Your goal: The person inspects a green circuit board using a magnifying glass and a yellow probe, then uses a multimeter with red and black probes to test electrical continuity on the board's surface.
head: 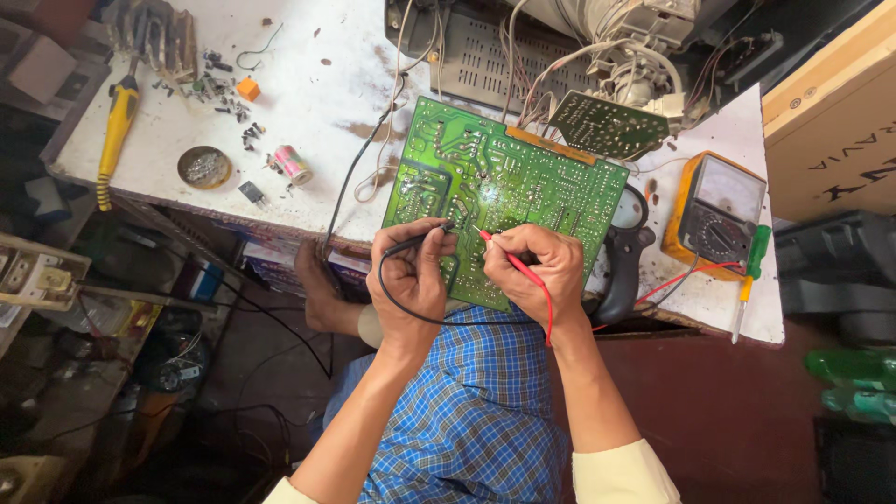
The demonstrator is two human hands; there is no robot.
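Green circuit board (504,191) lies solder-side up at the table (317,103) edge, near end resting toward the lap. Left hand (411,275): grip closed on black probe (420,241), tip on the board. Right hand (541,266): grip closed pen-style on red probe (509,257), tip touching a joint just beside. Yellow analog meter (714,210) sits right of the board. Judgement: keep both tips steady on separate pads, avoid bridging neighbours, glance at the needle without shifting wrists.

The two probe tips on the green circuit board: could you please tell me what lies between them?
In the head view, only a bare stretch of the green circuit board lies between the black probe and the red probe, solder side up under a bright glare.
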